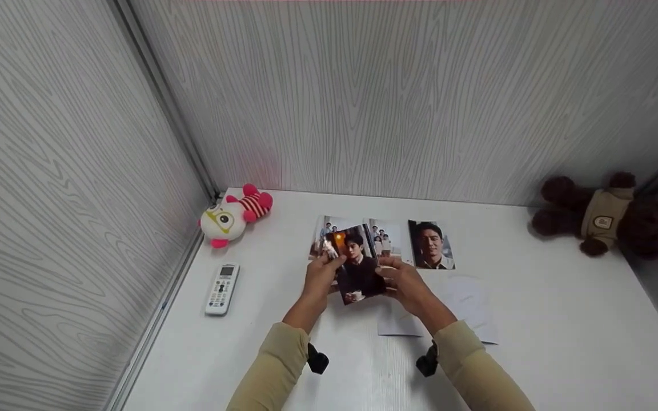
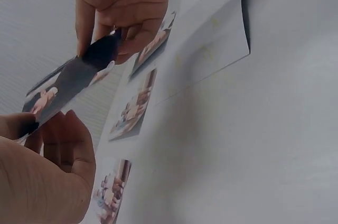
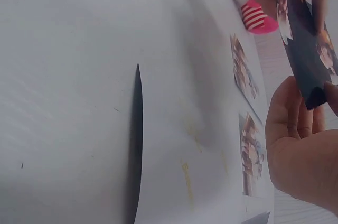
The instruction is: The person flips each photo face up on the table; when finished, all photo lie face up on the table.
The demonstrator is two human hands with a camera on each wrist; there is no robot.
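Note:
Both hands hold a photo print (image 1: 357, 277) of a dark-clothed person with a cup, raised over the table and tilted. My left hand (image 1: 319, 278) grips its left side, thumb on the picture face and fingers behind. At the opposite edge, my right hand (image 1: 406, 283) pinches it between thumb and fingers, as the right wrist view also shows. Behind it on the table lie a group photo (image 1: 329, 222), partly hidden, a second group photo (image 1: 390, 242) and a portrait photo (image 1: 433, 246) in a row.
White sheets, one (image 1: 400, 324) below the right wrist and another (image 1: 472, 308) right of it, lie face down with edges curling up. A remote control (image 1: 223, 290) and a pink-white plush toy (image 1: 232, 220) are at left. A brown teddy bear (image 1: 606, 217) lies at right. Panels enclose the table.

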